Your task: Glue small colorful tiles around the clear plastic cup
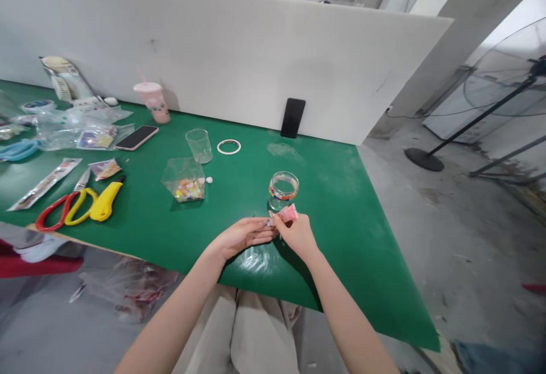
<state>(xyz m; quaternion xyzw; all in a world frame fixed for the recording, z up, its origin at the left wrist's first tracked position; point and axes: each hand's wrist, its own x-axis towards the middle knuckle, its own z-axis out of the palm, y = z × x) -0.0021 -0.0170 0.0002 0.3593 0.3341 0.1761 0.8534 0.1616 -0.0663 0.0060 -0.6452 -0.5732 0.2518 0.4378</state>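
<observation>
1. hands meet just in front of the glass jar (284,189), which stands on the green table (341,192) and serves as the landmark here; coloured bits show low inside it

2. the right hand (298,236) has its fingertips pinched together on a small pink wrapper (287,213), held up just in front of the jar and not touching it

3. the left hand (243,236) lies palm up, fingers stretched toward the wrapper; its fingertips reach the wrapper's left end, but whether they clamp it or only touch it cannot be told

4. the wrapper's long axis runs roughly left to right, tilted up toward the right; the jar's mouth lies just beyond it, away from the person, and the right hand is the nearer one to the jar

5. a crumpled clear film (260,260) lies on the table nearer the person than the jar, under the hands

6. left of the jar sit a clear pouch of coloured bits (184,181), a clear cup (199,145) and a white ring (228,146); further left lie scissors (63,210) and a yellow cutter (104,200)

7. a dark phone (292,117) leans on the white board behind the jar
</observation>
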